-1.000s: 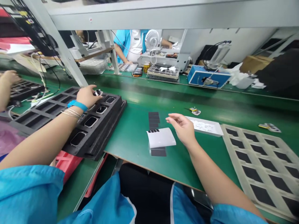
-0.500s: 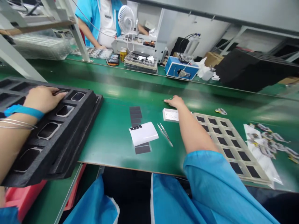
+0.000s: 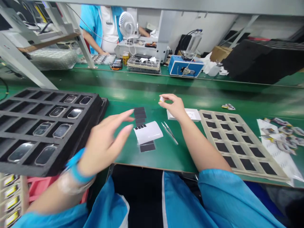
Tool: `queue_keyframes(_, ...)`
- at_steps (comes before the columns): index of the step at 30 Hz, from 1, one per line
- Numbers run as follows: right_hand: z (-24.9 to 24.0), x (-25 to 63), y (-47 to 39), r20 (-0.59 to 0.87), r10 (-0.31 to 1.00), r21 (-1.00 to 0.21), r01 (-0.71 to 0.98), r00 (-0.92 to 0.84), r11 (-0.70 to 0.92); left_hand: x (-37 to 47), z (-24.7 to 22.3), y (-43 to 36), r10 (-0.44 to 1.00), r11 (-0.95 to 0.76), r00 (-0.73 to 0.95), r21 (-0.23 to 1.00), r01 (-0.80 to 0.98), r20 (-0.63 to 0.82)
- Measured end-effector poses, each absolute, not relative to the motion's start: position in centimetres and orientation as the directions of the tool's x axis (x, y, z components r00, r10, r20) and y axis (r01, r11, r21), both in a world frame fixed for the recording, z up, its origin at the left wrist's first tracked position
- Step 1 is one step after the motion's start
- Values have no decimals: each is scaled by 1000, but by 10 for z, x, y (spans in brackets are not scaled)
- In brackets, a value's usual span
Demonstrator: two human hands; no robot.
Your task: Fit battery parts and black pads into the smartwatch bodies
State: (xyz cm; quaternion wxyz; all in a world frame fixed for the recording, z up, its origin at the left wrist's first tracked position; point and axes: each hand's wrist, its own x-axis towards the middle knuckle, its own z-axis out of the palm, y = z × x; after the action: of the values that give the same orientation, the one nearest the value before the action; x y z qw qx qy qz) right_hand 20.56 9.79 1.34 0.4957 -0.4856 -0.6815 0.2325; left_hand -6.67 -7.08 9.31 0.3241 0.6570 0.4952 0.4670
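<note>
My left hand (image 3: 104, 141), a little blurred, is in the air between the black foam tray (image 3: 35, 115) and the white sheet (image 3: 152, 133), thumb and fingers apart with nothing between them. Several watch-like cases sit in the tray's compartments. Above the green table, my right hand (image 3: 176, 106) pinches a small white and yellow piece (image 3: 161, 99) between thumb and fingertips. Just under that wrist is a shallow white box (image 3: 193, 114). Tweezers (image 3: 169, 133) lie beside the white sheet, which partly covers a strip of dark rectangles (image 3: 140, 114).
At the right stands a beige tray (image 3: 225, 136) with dark squares, beside a pile of small parts (image 3: 285, 134) on white sheets. A blue device (image 3: 185, 66) and a fan (image 3: 127, 23) are across the table. Another person (image 3: 109, 31) is at the back left.
My left hand has left the foam tray and moved right, uncovering cases there. My right hand, earlier reaching down at the table beyond the white box, now holds the small piece up. The view has shifted slightly.
</note>
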Motion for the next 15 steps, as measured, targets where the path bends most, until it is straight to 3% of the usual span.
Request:
queue_keyframes(3,7,172,66,410,904,-881,203,-122,427,-23,45,-7,985,-43,166,999,32,37)
queue_keyframes(6,-8,153,49,321,936,-937,95,-143,336,-8,6,44,920,263,358,925,-274,-156)
queue_keyframes(10,-24,151,46,253,964,-967,18,-81,255,-16,-14,54,905,336,400,821,-461,-145)
queue_keyframes(15,-24,153,39,402,915,-914,68,28,400,-28,-10,46,931,252,359,822,-510,-63)
